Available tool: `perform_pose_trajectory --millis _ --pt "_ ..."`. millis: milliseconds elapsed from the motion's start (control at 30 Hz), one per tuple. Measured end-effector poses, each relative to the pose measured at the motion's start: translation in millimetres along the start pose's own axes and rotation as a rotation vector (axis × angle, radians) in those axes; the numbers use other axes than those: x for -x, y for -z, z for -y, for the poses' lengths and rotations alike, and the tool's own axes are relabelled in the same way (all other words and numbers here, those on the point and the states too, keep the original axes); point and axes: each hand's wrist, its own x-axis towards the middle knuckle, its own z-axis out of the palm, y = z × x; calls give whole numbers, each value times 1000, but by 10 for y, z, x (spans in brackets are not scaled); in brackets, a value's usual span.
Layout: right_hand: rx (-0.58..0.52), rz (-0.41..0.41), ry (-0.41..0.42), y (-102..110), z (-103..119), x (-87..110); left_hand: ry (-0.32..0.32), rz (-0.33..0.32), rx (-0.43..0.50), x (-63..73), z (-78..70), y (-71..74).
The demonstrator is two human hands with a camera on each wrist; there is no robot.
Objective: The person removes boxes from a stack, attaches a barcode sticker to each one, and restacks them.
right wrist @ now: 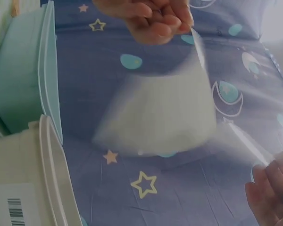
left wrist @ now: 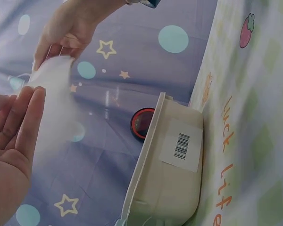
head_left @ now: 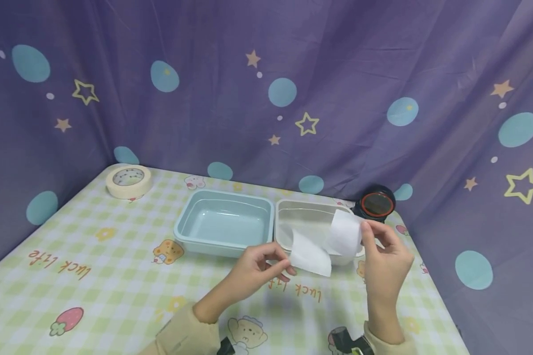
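Note:
A thin white sheet (head_left: 311,254), like a tissue or wipe, hangs between my two hands above the front of the cream tub (head_left: 288,209). My left hand (head_left: 262,266) pinches its left edge between thumb and fingers. The right hand (head_left: 386,256) pinches the upper right part, with fingertips close together. In the right wrist view the sheet (right wrist: 170,113) spans from one hand to the other, sagging and blurred in the middle. Whether it is one layer or folded I cannot tell. A barcode label (left wrist: 181,146) shows on the cream tub's side in the left wrist view.
Left of the cream tub, touching or nearly so, stands a light blue tub (head_left: 224,224). A roll of masking tape (head_left: 115,187) lies at the back left corner. Behind the cream tub is a dark round item with an orange ring (head_left: 377,204). Purple curtains (head_left: 360,74) enclose the table.

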Motion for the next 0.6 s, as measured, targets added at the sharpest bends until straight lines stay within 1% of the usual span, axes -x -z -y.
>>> perform_pose_trajectory --millis 67,133,233,300,400,433,500,600 --pt "-13 -9 -13 15 1 -16 29 6 -4 2 5 2" --pt "-29 -13 -25 23 4 -25 74 20 -6 8 14 5" --pt "-44 -12 -39 24 8 -26 172 51 -18 28 39 -5" --pt "-50 -4 -42 20 15 -17 241 78 -49 52 71 -25" --pt "-41 17 -37 4 24 5 348 100 -99 105 129 -71" --pt "-34 25 -35 -4 27 14 384 99 -117 130 154 -83" --pt "-15 42 -30 -23 30 32 437 93 -121 177 183 -98" --pt "4 67 -21 -53 23 63 500 87 -126 238 229 -91"
